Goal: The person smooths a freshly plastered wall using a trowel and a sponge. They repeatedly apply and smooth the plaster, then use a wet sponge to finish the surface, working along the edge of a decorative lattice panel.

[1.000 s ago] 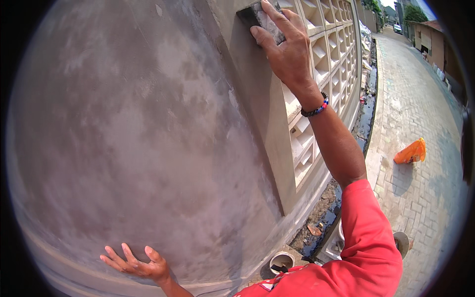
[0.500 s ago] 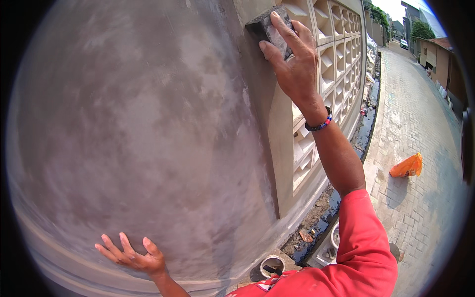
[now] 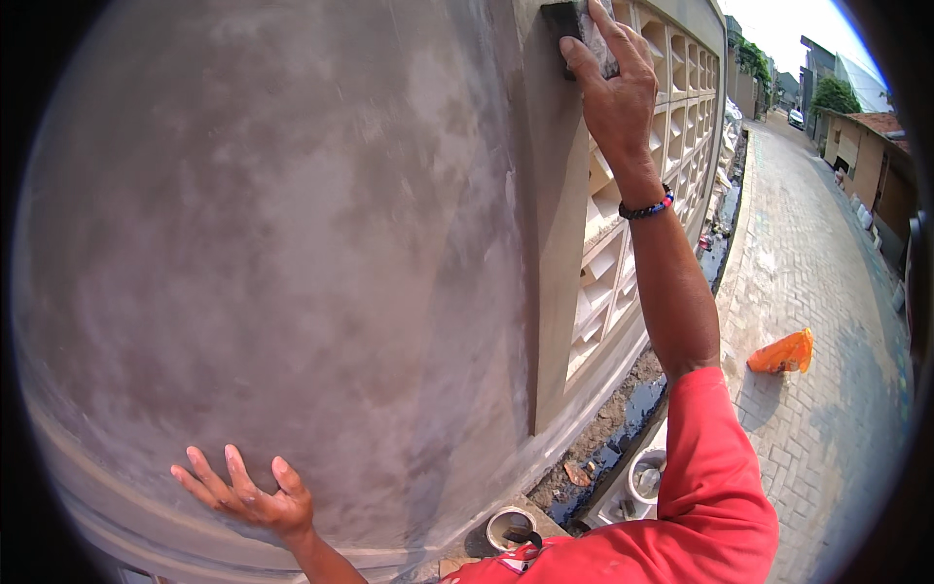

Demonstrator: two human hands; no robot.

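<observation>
My right hand (image 3: 623, 92) reaches up with thumb and fingers wrapped round a dark, worn sponge-like block (image 3: 564, 24). The block rests against the plain plaster border (image 3: 555, 185) beside the pierced breeze-block screen (image 3: 647, 146); its upper part is cut off by the picture's edge. Low on the left, my left hand (image 3: 255, 496) is open, fingers spread, holding nothing. Its fingertips are at the smooth grey plastered wall (image 3: 292, 243); whether they press on it I cannot tell.
A narrow drain (image 3: 608, 453) with dark water runs along the wall's foot. A white bucket (image 3: 510, 529) with a dark tool in it and another white bucket (image 3: 646, 475) stand near me. An orange bag (image 3: 781, 351) sits on the paved lane (image 3: 812, 263).
My right hand and the block have shifted up and to the right in the picture, while the view has also tilted. My left hand stays spread at about the same place by the wall.
</observation>
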